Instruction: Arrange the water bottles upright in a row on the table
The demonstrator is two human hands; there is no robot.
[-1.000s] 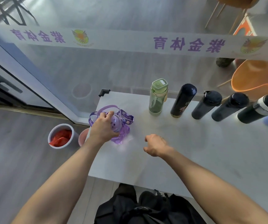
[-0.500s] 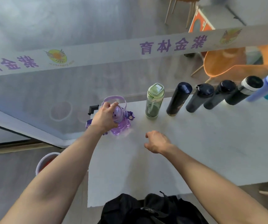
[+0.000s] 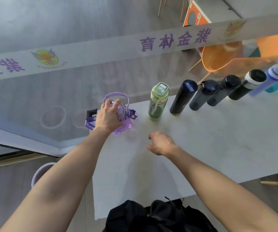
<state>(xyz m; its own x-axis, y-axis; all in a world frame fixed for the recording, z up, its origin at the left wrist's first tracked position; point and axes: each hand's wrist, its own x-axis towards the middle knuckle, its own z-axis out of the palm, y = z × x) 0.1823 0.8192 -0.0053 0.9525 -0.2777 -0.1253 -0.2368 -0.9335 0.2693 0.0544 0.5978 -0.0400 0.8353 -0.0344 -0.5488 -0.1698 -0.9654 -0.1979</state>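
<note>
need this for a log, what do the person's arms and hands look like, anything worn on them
Both forearms are bare up to the frame edge, with no sleeves showing. The left hand and right hand wear no gloves, and no watch, bracelet or ring is visible. The fingers are uncovered.
</note>
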